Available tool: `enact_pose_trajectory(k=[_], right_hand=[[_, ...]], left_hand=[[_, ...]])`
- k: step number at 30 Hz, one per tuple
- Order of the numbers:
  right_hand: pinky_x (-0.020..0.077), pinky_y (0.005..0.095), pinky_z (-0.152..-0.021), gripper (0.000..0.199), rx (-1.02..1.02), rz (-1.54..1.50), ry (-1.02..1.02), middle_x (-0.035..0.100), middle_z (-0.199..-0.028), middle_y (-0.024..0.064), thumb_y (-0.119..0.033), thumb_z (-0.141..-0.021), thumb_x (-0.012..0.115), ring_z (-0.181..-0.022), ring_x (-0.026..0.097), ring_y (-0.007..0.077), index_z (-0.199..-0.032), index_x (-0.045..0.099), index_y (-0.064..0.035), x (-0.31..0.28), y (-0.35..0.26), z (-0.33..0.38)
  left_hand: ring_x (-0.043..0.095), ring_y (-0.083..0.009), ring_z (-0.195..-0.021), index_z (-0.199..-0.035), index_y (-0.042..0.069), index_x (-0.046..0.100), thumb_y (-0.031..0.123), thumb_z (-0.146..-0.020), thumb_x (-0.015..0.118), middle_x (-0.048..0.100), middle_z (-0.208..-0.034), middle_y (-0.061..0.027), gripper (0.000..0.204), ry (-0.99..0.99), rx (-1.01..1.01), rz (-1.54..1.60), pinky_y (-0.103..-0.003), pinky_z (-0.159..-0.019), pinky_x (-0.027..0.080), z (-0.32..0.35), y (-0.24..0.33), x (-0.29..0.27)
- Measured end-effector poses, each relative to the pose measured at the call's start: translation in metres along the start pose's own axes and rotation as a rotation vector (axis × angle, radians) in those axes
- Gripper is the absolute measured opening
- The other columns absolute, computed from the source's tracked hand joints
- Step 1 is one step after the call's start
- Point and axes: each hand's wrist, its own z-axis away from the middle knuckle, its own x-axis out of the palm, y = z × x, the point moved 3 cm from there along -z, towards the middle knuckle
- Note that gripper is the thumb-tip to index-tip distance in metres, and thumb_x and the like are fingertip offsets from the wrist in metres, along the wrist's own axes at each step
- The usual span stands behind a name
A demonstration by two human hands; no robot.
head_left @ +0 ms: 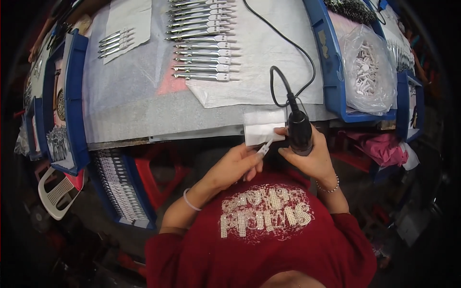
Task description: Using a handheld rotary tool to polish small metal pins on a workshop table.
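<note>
Left hand (234,168) pinching a small white plastic piece (264,148), held at the table's front edge, just beside a white block (261,122). Right hand (318,156) wrapped around a black corded screwdriver (299,130), or similar power tool; tip hidden, can't tell if it touches the piece. Cord (313,62) loops back over the table. Beyond: column of metal tools (204,60) with white ends. Right side: blue bin (334,91), plastic bag (353,93) of white parts.
</note>
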Motion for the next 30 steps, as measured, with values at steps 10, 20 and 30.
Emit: enact_pose_trajectory(k=[10, 20, 30], right_hand=[[0.0474, 0.0231, -0.075, 0.044, 0.009, -0.062, 0.094, 0.071, -0.099, 0.0089, -0.005, -0.069, 0.075, -0.084, 0.059, 0.005, -0.108, 0.056, 0.0011, -0.005, 0.002, 0.005], [0.0489, 0.0258, -0.077, 0.041, 0.019, -0.079, 0.157, 0.071, -0.095, 0.0103, -0.006, -0.067, 0.076, -0.085, 0.064, 0.0093, -0.104, 0.058, 0.0007, 0.002, -0.006, 0.009], [0.0494, 0.0271, -0.077, 0.04, 0.053, -0.065, 0.194, 0.071, -0.094, 0.0102, -0.006, -0.065, 0.076, -0.084, 0.067, 0.0133, -0.1, 0.058, -0.0005, 0.005, -0.019, 0.004]], left_hand=[[0.053, -0.0062, -0.058, -0.114, 0.0, 0.048, 0.008, -0.093, 0.052, 0.062, -0.074, -0.0033, 0.023, 0.586, 0.459, -0.624, -0.02, -0.052, 0.043, 0.118, 0.137, -0.06], [0.053, -0.009, -0.076, -0.096, 0.002, 0.061, 0.003, -0.084, 0.061, 0.06, -0.081, -0.0001, 0.012, 0.69, 0.732, -1.329, -0.023, -0.07, 0.044, 0.049, 0.342, -0.251], [0.058, -0.0128, -0.084, -0.092, 0.006, 0.071, 0.008, -0.081, 0.066, 0.063, -0.093, -0.0024, 0.013, 0.554, 0.567, -1.342, -0.026, -0.075, 0.046, 0.019, 0.362, -0.282]])
